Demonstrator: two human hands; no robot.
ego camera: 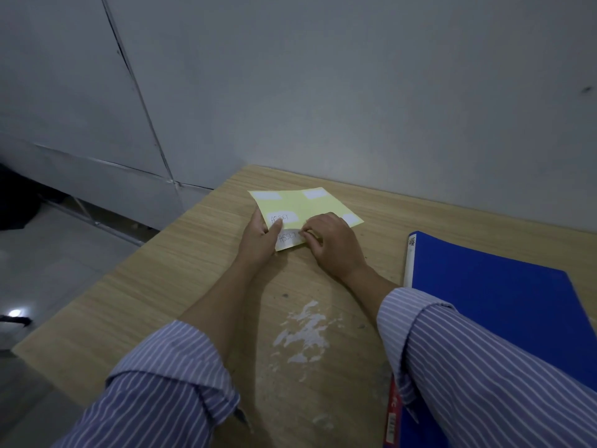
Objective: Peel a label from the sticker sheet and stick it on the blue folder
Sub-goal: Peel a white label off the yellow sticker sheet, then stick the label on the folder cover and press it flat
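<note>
Fingers (305, 235) of the right hand (332, 244) are pinched at the edge of a white label (288, 239) on the near end of the sticker sheet (303, 206); whether the label edge is already caught between them cannot be told. Left hand (260, 236) lies flat on the sheet's near-left corner, thumb pressed beside a second label (280, 218), pinning rather than gripping.

Sticker sheet: pale yellow backing, lying on the tabletop (181, 253), close to the wall. Blue folder (504, 305) lies closed and flat to the right of the sheet and nearer the person, well apart from it; the right sleeve (484, 367) crosses over it.

Handling, judged: the label is thin, light and limp, with a tacky underside, so it is likely to curl or stick to itself once free. Best taken at one corner and peeled low and slowly while the backing stays pinned. The backing is light paper and would lift without the left hand on it. The folder looks stiff and smooth, a good surface for sticking.

Writing: both near labels carry handwritten "ASSET"; the one at the right fingers reads upside down from this view. Other white labels further from the person on the sheet look blank. Small print on the folder's spine strip is illegible.
</note>
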